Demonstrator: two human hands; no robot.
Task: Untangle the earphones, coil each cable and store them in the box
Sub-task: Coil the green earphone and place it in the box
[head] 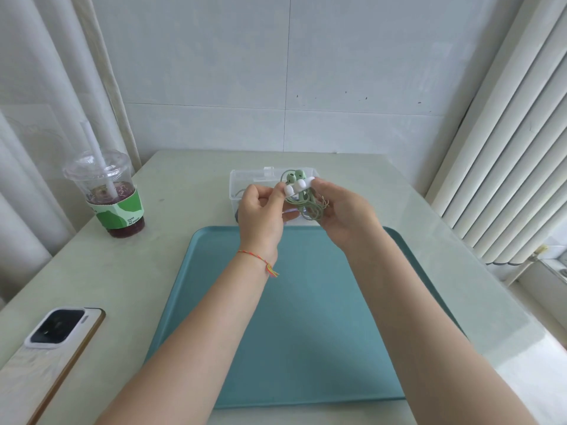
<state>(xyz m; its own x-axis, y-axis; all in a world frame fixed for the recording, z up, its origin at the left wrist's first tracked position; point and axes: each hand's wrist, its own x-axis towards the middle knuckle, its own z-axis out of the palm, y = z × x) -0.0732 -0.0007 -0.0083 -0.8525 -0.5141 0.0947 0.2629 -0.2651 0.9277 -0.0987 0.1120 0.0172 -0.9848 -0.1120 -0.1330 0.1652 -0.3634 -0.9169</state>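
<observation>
Holding a green earphone bundle [302,197] above the box [245,179]: right hand [340,210] curls round the coil, left hand [260,210] pinches near the white tips. Coiling looks finished. Next move, likely: lower it straight into the box just behind, keeping loops together.

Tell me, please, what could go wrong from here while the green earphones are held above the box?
1. The green earphones are bunched between the left hand and right hand; pulling apart could tighten the tangle rather than loosen it.
2. The loose cable loops hang just above the clear box, so a loop might snag its rim.
3. The lidded drink cup stands on the table to the left; a wide elbow sweep might knock it.
</observation>
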